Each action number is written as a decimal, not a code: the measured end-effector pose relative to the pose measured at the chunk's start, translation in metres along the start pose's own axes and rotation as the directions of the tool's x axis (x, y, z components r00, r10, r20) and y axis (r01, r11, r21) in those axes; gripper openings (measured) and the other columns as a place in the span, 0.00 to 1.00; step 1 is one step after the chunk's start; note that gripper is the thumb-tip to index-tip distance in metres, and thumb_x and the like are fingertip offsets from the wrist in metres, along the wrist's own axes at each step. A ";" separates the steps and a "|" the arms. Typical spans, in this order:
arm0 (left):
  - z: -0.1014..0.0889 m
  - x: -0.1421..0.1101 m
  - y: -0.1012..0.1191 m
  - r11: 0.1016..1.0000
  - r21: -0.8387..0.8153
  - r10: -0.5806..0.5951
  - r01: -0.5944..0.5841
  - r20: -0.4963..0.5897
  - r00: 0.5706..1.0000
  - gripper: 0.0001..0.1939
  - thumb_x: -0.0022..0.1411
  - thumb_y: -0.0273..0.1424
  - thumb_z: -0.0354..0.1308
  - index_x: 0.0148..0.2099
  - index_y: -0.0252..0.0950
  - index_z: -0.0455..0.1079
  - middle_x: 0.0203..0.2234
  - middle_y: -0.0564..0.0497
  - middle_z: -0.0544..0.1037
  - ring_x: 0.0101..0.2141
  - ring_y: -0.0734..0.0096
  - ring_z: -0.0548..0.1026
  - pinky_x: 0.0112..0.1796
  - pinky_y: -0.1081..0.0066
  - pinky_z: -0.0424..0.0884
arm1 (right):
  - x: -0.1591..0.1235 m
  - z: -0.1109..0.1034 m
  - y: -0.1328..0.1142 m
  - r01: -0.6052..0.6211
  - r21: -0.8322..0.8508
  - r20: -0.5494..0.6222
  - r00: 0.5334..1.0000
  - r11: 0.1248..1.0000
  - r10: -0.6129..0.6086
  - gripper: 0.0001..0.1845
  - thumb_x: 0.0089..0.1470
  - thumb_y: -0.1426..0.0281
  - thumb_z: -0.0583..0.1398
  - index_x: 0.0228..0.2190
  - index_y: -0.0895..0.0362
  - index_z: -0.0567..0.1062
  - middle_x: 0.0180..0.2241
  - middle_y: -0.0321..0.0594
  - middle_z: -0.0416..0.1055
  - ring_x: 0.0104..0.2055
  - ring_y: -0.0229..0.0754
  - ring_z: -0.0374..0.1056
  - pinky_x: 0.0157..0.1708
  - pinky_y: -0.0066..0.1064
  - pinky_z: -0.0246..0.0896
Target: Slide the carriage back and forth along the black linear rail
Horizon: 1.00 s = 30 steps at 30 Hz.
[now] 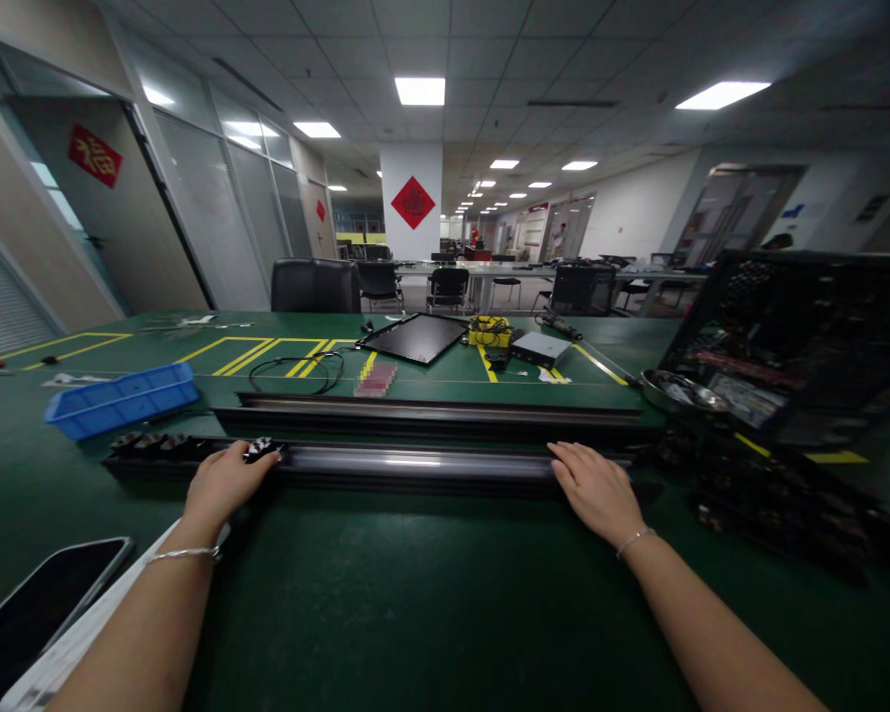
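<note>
A long dark metal rail [415,465] lies across the green table in front of me. My left hand [222,485] is curled over its left part, fingers closed on a small black-and-white piece [259,448] on the rail. My right hand [597,489] rests on the rail's right part, fingers laid over it and close together. A second long dark rail [430,413] lies parallel just behind. Several small black parts [144,443] sit in a row on the near rail's left end.
A blue plastic bin [123,398] stands at the left, a phone [41,608] at the near left corner. A metal bowl [674,391] and a black open case [793,336] sit at the right. A black panel [415,338], a cable loop [297,371] and a yellow item [489,331] lie farther back.
</note>
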<state>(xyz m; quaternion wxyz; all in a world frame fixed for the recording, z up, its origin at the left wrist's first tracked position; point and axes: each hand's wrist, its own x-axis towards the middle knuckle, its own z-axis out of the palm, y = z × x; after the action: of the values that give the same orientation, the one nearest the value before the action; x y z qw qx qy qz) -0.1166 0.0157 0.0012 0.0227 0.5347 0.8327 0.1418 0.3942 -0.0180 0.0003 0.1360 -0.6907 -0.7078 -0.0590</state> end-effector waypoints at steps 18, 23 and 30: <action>-0.006 -0.006 0.006 0.997 -0.022 -0.073 0.074 0.031 0.997 0.34 0.50 0.58 0.44 0.47 0.38 0.67 0.46 0.33 0.71 0.49 0.39 0.68 0.41 0.51 0.66 | 0.000 -0.001 0.000 0.000 0.004 0.009 1.000 1.000 0.000 0.26 0.59 0.59 0.41 0.53 0.50 0.67 0.55 0.38 0.64 0.58 0.45 0.55 0.53 0.42 0.51; -0.007 -0.008 0.008 0.997 -0.023 -0.072 0.073 0.025 0.997 0.32 0.52 0.57 0.44 0.45 0.38 0.68 0.46 0.33 0.72 0.51 0.40 0.66 0.43 0.50 0.64 | 0.000 0.000 0.000 0.002 -0.004 0.003 1.000 1.000 -0.002 0.26 0.59 0.59 0.42 0.52 0.50 0.67 0.55 0.38 0.64 0.57 0.45 0.56 0.53 0.43 0.51; -0.010 -0.011 0.012 0.997 -0.036 -0.065 0.065 -0.001 0.998 0.28 0.53 0.54 0.43 0.42 0.39 0.69 0.46 0.36 0.73 0.49 0.40 0.67 0.41 0.48 0.64 | 0.000 0.000 0.000 0.000 0.001 0.003 1.000 1.000 0.000 0.26 0.59 0.59 0.42 0.53 0.49 0.67 0.55 0.38 0.64 0.57 0.45 0.56 0.52 0.43 0.51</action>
<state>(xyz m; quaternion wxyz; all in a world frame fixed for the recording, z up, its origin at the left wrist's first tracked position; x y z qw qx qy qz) -0.1032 0.0083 0.0122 0.0361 0.5068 0.8469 0.1567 0.3941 -0.0176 0.0006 0.1353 -0.6908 -0.7080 -0.0573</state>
